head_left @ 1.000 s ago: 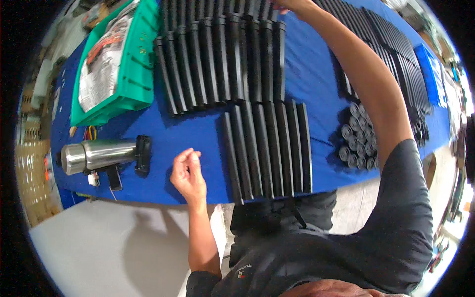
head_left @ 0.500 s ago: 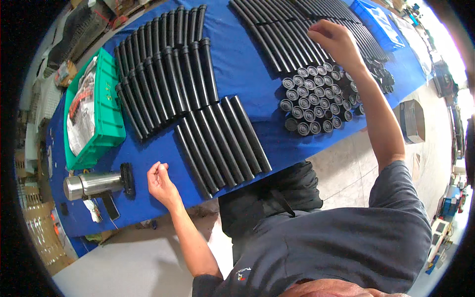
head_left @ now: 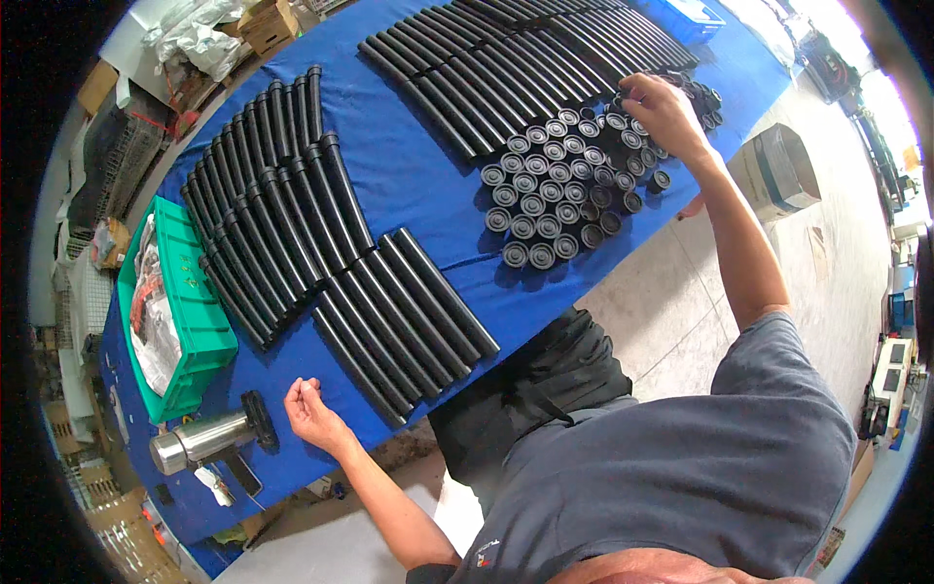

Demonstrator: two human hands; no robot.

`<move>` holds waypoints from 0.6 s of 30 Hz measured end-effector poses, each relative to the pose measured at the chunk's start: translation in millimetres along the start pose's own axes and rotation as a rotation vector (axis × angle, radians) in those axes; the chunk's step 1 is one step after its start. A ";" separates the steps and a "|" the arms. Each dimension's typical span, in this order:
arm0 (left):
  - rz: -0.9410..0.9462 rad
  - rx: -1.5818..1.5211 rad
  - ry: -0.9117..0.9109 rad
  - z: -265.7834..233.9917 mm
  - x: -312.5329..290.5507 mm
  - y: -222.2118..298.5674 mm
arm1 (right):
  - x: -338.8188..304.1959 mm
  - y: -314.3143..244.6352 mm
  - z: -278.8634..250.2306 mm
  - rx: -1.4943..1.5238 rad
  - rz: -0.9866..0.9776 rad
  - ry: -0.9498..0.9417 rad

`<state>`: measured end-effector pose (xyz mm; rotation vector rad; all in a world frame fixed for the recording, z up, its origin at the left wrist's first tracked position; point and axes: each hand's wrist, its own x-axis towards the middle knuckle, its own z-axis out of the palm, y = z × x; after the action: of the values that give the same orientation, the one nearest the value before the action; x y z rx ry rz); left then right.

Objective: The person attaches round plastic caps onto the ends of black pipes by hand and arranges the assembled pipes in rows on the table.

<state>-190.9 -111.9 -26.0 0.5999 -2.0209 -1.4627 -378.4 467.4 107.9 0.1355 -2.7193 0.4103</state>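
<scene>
My right hand (head_left: 664,115) is at the far edge of a cluster of round black caps (head_left: 532,204), fingers bent and pressed together. Whatever they hold, if anything, is hidden. My left hand (head_left: 319,417) hovers near the table's front edge, thumb against curled fingers, with no object visible in it. Beside it lies a row of plain black tubes (head_left: 407,326). Farther left are overlapping rows of black tubes with collared ends (head_left: 261,214). Long rows of more black tubes (head_left: 486,83) lie beyond the caps.
A blue cloth (head_left: 428,200) covers the table. At left stand a green crate (head_left: 207,362) with plastic-wrapped stuff, a steel flask (head_left: 209,440) and a phone (head_left: 244,474). A blue bin (head_left: 693,21) is at the far right; a cardboard box (head_left: 778,173) stands on the floor.
My right hand has moved from above the far tubes to the far side of the caps. My left hand stays curled near the front edge. The whole view has shifted and turned.
</scene>
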 end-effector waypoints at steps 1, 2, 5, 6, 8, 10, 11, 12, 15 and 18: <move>0.004 -0.014 0.004 0.0 -0.2 -0.3 | -3.3 -0.7 2.6 -0.067 -0.020 -0.028; 0.007 -0.014 0.003 0.6 -0.4 -0.8 | -7.6 -1.0 1.3 -0.125 -0.054 -0.084; -0.014 -0.055 0.012 1.8 -1.4 -0.8 | -14.2 -2.5 3.1 -0.305 -0.108 -0.202; -0.014 -0.021 0.018 -3.0 -3.8 1.5 | -13.3 -8.1 8.4 -0.432 -0.093 -0.271; -0.003 -0.011 0.034 0.5 -2.2 -0.5 | -12.1 -14.9 20.7 -0.481 -0.066 -0.268; -0.011 0.002 0.014 -8.1 -4.9 -7.6 | -11.4 -20.3 31.6 -0.478 -0.034 -0.293; -0.021 0.018 0.029 -10.0 -7.1 -8.5 | -12.4 -16.9 36.8 -0.457 -0.057 -0.261; -0.008 -0.043 0.023 -3.6 -5.3 -12.2 | -11.9 -11.6 37.6 -0.480 -0.060 -0.249; 0.010 -0.057 0.012 0.9 -1.8 -1.6 | -7.7 -8.8 31.0 -0.465 -0.089 -0.214; -0.023 -0.056 0.031 3.9 0.8 -2.1 | -8.3 -3.1 30.6 -0.403 -0.121 -0.121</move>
<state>-194.0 -110.4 -28.8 0.6208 -1.9482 -1.5093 -381.3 455.5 78.5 0.2175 -2.8284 -0.1876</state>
